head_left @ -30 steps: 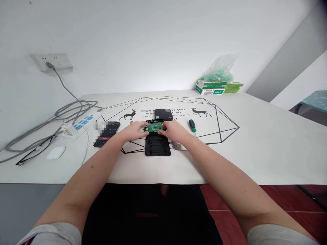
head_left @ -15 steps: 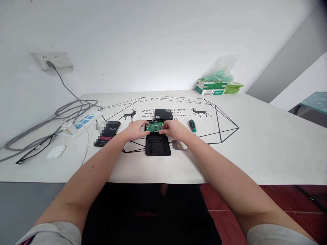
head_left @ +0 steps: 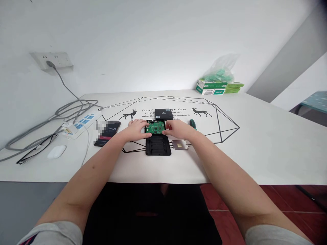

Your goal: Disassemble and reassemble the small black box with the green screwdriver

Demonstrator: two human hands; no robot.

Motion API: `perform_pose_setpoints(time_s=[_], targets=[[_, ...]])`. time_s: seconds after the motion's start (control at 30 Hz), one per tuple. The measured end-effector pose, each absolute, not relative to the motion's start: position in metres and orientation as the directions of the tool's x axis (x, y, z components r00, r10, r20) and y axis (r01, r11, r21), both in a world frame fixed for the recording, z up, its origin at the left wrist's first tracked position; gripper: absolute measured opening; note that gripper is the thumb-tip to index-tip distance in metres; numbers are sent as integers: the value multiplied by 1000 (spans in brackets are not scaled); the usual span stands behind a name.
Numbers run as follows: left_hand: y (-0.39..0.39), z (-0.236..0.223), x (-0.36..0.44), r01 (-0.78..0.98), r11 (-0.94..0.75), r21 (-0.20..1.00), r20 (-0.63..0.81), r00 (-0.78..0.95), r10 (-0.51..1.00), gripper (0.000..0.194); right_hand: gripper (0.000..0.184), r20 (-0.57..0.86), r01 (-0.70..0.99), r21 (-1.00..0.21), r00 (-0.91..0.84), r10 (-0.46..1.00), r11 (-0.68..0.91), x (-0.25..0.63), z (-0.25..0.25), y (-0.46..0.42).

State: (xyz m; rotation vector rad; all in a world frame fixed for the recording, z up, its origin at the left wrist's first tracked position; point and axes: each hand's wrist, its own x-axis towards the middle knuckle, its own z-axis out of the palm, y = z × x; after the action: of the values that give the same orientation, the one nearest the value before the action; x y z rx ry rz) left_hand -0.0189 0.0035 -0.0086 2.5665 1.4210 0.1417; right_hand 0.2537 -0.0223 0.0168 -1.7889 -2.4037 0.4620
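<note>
A green circuit board (head_left: 155, 128) lies in a black plastic case half between my two hands. My left hand (head_left: 138, 130) grips the left side, its thumb at the near corner and its fingers along the far edge. On the other side, my right hand (head_left: 178, 130) holds the right edge between thumb and bent fingers. Directly in front of the board lies a black ribbed case cover (head_left: 158, 145), inner side up. A thin metal plate (head_left: 179, 145) is to its right. Behind the board sits another flat black box (head_left: 163, 114) with labels.
Beyond my right hand lies a green-and-black screwdriver (head_left: 192, 124), partly hidden. On the left are a phone (head_left: 108, 133), a power strip (head_left: 83, 124), a white case (head_left: 56, 151), glasses (head_left: 37, 149) and grey cables. Green-white boxes (head_left: 211, 86) stand at the back right.
The circuit board shows more of its face and looks to sit flatter in the case. My right hand has shifted slightly right, uncovering the metal plate and covering more of the screwdriver.
</note>
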Motion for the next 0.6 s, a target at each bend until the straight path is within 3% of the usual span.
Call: perform_pose_setpoints(time_s=[0.13, 0.2, 0.47, 0.6], targets=[[1, -1, -22, 808, -520, 278, -84, 559, 825, 98, 50, -429, 933, -267, -341, 836, 243, 276, 26, -25], [0, 2, -23, 799, -525, 293, -124, 576, 808, 109, 57, -524, 930, -270, -358, 773, 248, 283, 28, -26], [2, -5, -28, 794, -541, 276, -153, 593, 791, 122, 49, -560, 935, -263, -348, 752, 237, 278, 35, -34], [4, -5, -29, 796, -543, 268, -129, 588, 798, 121, 43, -428, 922, -288, -366, 826, 259, 278, 32, -34]])
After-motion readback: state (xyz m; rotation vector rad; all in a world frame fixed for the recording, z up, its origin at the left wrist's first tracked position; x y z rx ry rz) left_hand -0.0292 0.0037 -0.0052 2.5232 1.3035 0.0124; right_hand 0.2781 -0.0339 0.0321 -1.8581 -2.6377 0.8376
